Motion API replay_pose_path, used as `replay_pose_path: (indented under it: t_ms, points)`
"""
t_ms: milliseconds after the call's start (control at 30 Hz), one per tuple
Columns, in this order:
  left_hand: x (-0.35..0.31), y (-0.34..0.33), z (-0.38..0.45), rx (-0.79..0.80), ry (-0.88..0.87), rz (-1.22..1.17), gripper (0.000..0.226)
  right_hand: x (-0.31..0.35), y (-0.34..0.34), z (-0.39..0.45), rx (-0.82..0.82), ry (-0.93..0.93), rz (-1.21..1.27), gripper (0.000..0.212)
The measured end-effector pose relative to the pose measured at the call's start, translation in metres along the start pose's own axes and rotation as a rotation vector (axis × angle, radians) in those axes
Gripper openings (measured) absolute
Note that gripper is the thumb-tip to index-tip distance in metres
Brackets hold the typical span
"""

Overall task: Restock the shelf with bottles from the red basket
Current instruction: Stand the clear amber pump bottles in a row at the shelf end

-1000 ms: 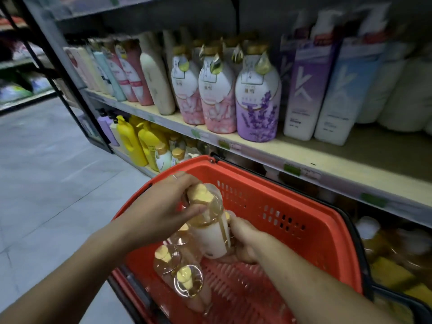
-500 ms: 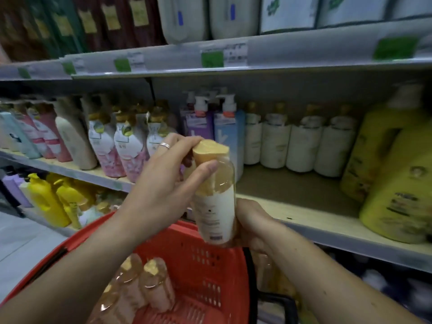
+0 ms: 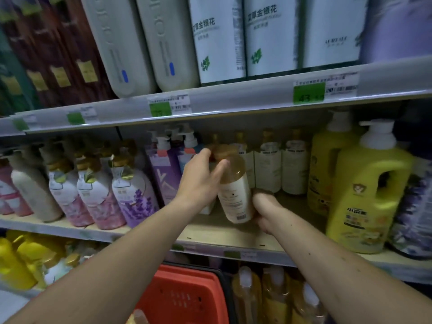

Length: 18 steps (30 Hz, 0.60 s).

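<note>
— Grip status?
— I saw the left hand point(image 3: 201, 181) pinching the bottle point(image 3: 235, 185) near its cap, the right hand point(image 3: 263, 206) cupping its base.
— Location?
— Tilted over the shelf point(image 3: 233, 232), above the basket point(image 3: 182, 293).

The red basket point(image 3: 184, 298) is cut off by the bottom edge at 6 o'clock; its contents cannot be judged beyond one blurred cap at the edge. The right hand point(image 3: 263, 212) is partly hidden behind the bottle point(image 3: 235, 187), its fingers out of sight. The left hand point(image 3: 201, 181) covers part of the bottle's cap. Label print on the bottle is too small to read. Price tags point(image 3: 308, 92) at 1 o'clock are blurred, only partly legible. Bottles at 9 o'clock and the lavender pack at 3 o'clock run off the edges.
</note>
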<state>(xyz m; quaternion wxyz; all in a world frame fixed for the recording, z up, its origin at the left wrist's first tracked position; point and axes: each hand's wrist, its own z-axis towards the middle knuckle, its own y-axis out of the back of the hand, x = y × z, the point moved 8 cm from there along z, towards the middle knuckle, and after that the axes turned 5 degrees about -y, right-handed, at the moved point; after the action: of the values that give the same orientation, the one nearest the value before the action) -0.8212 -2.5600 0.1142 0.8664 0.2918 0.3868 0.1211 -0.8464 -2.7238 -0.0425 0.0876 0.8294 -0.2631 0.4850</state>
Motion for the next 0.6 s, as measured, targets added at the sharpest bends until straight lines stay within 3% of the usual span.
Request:
replay_pose_path:
  t_ms: [100,200,600]
  points:
    - [0.017,-0.018,0.016,0.007,0.074,0.057,0.005,0.0,0.002,0.013,-0.059,0.054,0.039,0.039]
    - [0.021,-0.031,0.028,0.036,0.089,-0.002,0.031,-0.001,-0.001,0.023,-0.099,0.097,0.025,0.042]
    - [0.032,-0.058,0.074,0.067,0.133,0.192,0.033,0.007,-0.013,0.059,-0.223,0.192,-0.044,0.046]
